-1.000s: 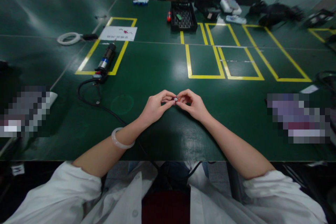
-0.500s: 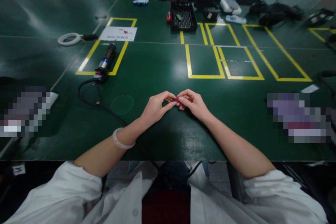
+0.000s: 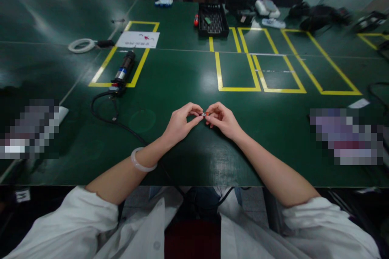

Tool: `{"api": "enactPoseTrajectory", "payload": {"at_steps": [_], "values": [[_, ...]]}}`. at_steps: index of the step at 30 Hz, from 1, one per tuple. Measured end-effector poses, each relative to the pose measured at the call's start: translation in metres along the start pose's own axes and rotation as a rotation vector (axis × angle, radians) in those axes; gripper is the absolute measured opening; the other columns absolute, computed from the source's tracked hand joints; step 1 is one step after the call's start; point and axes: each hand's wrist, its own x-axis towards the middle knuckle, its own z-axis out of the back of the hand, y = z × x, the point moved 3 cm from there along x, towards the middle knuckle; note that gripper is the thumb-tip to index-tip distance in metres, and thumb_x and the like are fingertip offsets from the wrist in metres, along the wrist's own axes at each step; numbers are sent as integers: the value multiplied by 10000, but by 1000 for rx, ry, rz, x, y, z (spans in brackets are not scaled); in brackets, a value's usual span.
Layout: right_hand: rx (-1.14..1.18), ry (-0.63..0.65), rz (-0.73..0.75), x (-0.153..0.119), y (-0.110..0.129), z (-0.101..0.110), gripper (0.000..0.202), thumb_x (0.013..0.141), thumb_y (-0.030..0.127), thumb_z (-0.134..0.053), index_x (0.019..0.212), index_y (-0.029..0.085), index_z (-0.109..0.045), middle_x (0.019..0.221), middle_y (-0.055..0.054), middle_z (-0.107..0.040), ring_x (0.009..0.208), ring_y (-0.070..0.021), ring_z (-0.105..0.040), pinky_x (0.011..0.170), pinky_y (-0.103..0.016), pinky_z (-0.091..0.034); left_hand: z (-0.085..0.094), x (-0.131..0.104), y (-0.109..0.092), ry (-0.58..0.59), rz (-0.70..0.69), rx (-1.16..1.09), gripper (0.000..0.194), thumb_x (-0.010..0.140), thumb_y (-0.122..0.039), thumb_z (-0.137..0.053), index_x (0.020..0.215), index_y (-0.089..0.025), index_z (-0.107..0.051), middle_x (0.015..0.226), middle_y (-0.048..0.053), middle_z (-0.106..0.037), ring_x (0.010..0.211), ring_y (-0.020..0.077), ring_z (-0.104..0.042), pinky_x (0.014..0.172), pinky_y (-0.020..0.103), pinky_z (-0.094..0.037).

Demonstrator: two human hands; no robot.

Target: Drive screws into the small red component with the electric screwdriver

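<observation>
Just above the green table [image 3: 194,153], my left hand [image 3: 182,121] and my right hand [image 3: 224,120] meet fingertip to fingertip. Between them is a tiny part [image 3: 204,115] with silvery and dark bits and a touch of red at the right fingers. Thumb and index finger of each hand are pinched on it. It is too small to name, and the fingertips hide much of it.
An electric screwdriver [image 3: 123,71] lies at left, its black cable [image 3: 133,131] running to the front edge. Beyond are a printed sheet [image 3: 138,39], a white coil [image 3: 81,45], a black tray [image 3: 213,32] and a red object [image 3: 196,20]. Blurred-out items lie at both sides.
The small part has turned between my fingertips: silvery bits show where red showed before. Both hands stay in nearly the same place.
</observation>
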Motion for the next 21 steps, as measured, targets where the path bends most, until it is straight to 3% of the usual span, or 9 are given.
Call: {"api": "enactPoseTrajectory", "payload": {"at_steps": [4, 8, 11, 14, 17, 19, 21], "values": [[-204, -15, 83, -2, 4, 0, 327, 836, 427, -712, 1035, 221, -555, 930, -19, -641, 692, -108, -605, 570, -228, -490, 0, -1, -1, -6, -63, 65, 238, 911, -296, -633, 1104, -159, -604, 1038, 77, -695, 949, 175, -680, 912, 312, -531], [-397, -14, 150, -3, 11, 2, 167, 874, 336, -651, 977, 211, -610, 979, -49, -635, 773, -144, -619, 608, -260, -487, 2, 0, -5, 70, -101, 132, 260, 933, -294, -605, 1156, -162, -589, 1053, 70, -693, 947, 168, -679, 915, 304, -516], [-418, -22, 131, -3, 9, 5, 147, 863, 307, -647, 960, 201, -615, 910, -37, -633, 741, -138, -600, 612, -259, -468, 19, 9, -3, 105, -115, 244, 359, 920, -346, -624, 1228, -167, -587, 1103, 76, -678, 1007, 198, -659, 949, 335, -497], [-411, -29, 83, -1, 5, 8, 155, 843, 297, -658, 953, 196, -616, 796, -6, -616, 687, -127, -566, 602, -250, -443, 64, 24, 16, 33, -93, 429, 491, 872, -427, -676, 1284, -175, -587, 1239, 104, -620, 1166, 270, -584, 1043, 402, -443], [-397, -37, 57, 0, 4, 10, 170, 825, 291, -665, 954, 192, -615, 752, 8, -603, 666, -121, -548, 596, -243, -429, 133, 40, 54, -104, -47, 626, 678, 836, -482, -719, 1369, -109, -529, 1413, 161, -507, 1335, 334, -433, 1172, 472, -304], [-393, -23, 47, 0, 4, 11, 176, 824, 293, -662, 957, 188, -617, 747, 12, -601, 647, -113, -538, 595, -242, -425, 183, 44, 84, -242, 67, 744, 847, 750, -510, -798, 1389, -53, -482, 1485, 193, -428, 1361, 367, -365, 1198, 534, -239], [-388, -6, 40, 0, 5, 11, 179, 824, 295, -660, 960, 186, -618, 743, 15, -599, 628, -107, -529, 592, -241, -423, 224, 43, 111, -287, 222, 849, 981, 644, -551, -864, 1363, -18, -462, 1483, 217, -419, 1343, 391, -353, 1185, 568, -243]]}}
